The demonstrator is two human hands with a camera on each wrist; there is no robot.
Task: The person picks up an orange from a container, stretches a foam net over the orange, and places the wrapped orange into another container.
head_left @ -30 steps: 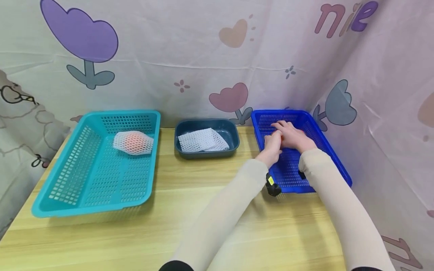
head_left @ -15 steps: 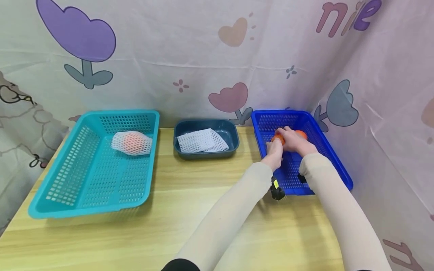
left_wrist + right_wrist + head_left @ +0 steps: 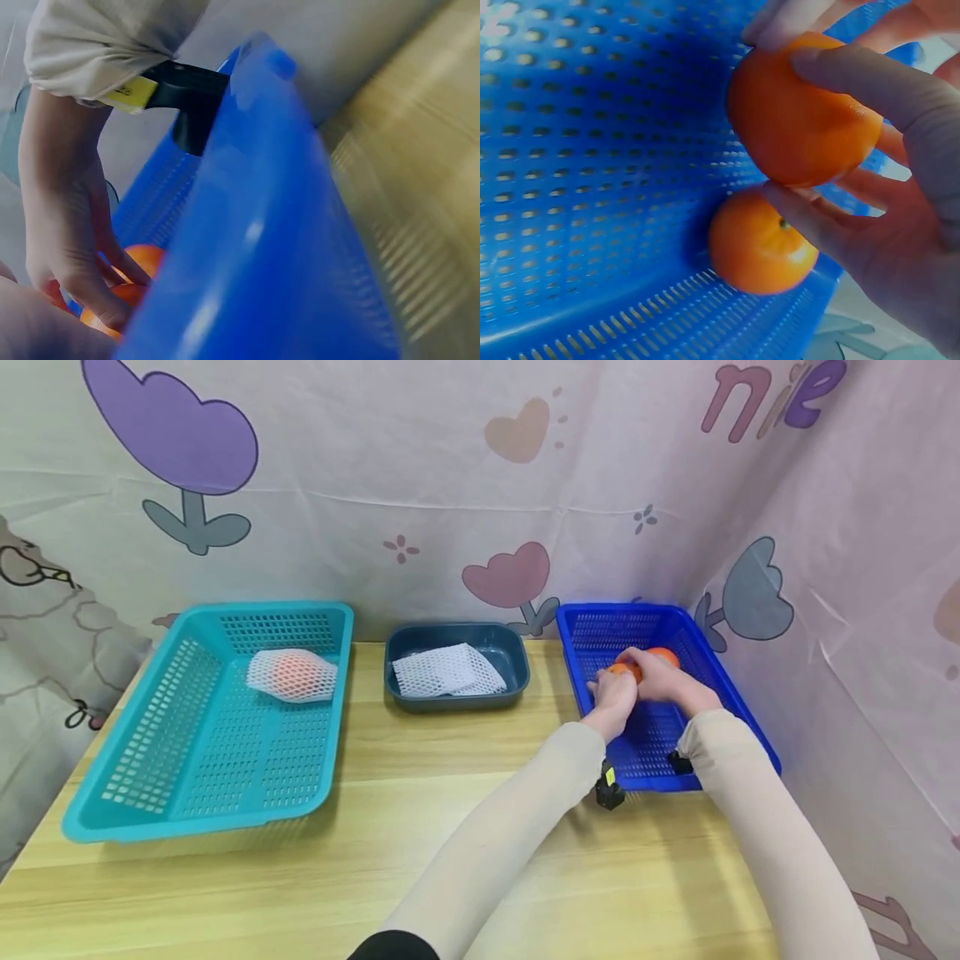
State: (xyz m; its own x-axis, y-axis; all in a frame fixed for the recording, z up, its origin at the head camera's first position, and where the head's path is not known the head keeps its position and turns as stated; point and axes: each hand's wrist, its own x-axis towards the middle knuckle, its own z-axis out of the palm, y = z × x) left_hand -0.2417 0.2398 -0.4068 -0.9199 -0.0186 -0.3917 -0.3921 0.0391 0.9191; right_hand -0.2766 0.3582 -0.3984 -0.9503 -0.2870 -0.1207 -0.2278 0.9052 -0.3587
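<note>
In the head view, an orange [image 3: 626, 671] is held between both hands inside the blue basket [image 3: 648, 752]. My left hand [image 3: 615, 693] grips it from the near left side, and my right hand [image 3: 658, 677] has its fingers curled over it from the right. In the right wrist view, fingers and a thumb press on the held orange [image 3: 802, 120]. A second orange [image 3: 757, 244] with a green stem end lies in the basket just below it. The basket wall hides part of the fruit in the left wrist view.
At the left stands a turquoise basket [image 3: 255, 793] with a net-wrapped round fruit [image 3: 294, 675] in it. A dark teal tray [image 3: 491, 702] with white foam nets [image 3: 446, 670] sits between the baskets. A printed cloth [image 3: 420, 460] hangs behind the wooden table [image 3: 360, 860].
Both hands have shifted slightly right and toward the near side with the orange. The held orange and the second orange, mostly covered a second ago, now show more.
</note>
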